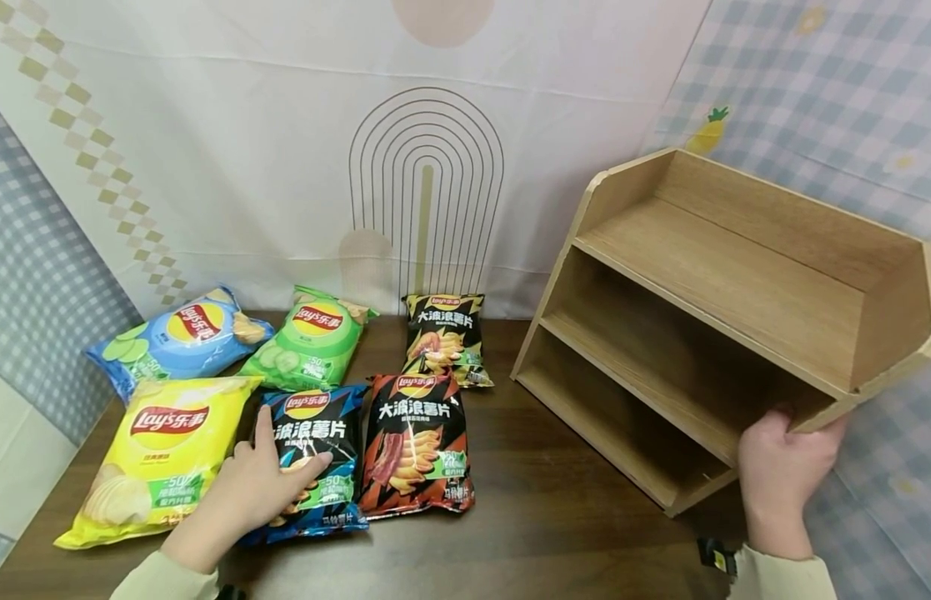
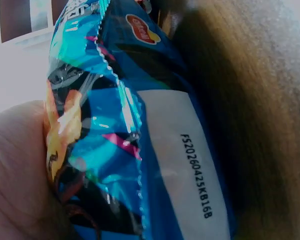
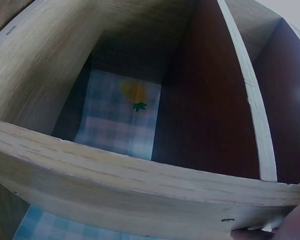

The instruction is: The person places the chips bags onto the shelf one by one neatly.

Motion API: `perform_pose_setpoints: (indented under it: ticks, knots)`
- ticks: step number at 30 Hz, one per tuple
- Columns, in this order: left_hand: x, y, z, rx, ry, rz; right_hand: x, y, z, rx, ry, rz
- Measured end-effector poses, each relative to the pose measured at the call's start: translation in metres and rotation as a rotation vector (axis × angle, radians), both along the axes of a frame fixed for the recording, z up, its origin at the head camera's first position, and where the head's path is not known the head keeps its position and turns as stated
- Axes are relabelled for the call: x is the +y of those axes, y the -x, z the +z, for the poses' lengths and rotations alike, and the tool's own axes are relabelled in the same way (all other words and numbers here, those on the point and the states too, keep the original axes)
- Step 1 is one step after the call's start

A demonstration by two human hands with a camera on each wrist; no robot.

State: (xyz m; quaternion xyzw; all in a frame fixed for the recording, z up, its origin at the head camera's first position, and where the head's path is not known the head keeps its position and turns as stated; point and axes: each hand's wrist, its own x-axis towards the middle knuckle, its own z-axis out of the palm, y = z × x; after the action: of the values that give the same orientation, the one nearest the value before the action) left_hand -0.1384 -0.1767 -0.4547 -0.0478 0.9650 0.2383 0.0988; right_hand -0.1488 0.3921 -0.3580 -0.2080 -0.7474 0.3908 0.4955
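Tabletop (image 1: pixel 540 533) meets patterned drapes (image 1: pixel 277 167); left grip (image 1: pixel 247 483) spread on packet (image 1: pixel 324 432); right grip (image 1: pixel 786 467) clamped on shelf (image 1: pixel 735 258).

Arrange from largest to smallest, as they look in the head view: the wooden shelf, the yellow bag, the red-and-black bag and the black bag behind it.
1. Wooden shelf
2. Yellow bag
3. Red-and-black bag
4. Black bag behind it; being farther away, its true size is unsure.

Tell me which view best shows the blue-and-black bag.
Head view: the bag appears nearly whole, partly behind the left hand. Left wrist shows only a cropped close-up with a printed code; right wrist, none of it.
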Motion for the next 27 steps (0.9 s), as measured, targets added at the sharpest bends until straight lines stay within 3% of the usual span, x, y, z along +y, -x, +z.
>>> perform_pose_setpoints:
  ticks: [7, 13, 23, 27]
  knots:
    - [-0.003, 0.004, 0.003, -0.029, -0.036, -0.034, 0.0, 0.0, 0.001, -0.015, 0.018, -0.005]
    - [-0.01, 0.002, 0.007, -0.099, -0.138, -0.08, 0.0, 0.002, 0.0, -0.01, 0.009, 0.001]
    - [-0.01, 0.008, 0.005, -0.136, -0.132, -0.033, 0.0, 0.001, 0.0, -0.01, 0.006, -0.01]
    - [-0.01, 0.009, 0.006, -0.162, -0.174, -0.023, 0.0, 0.001, -0.002, -0.012, 0.009, -0.018]
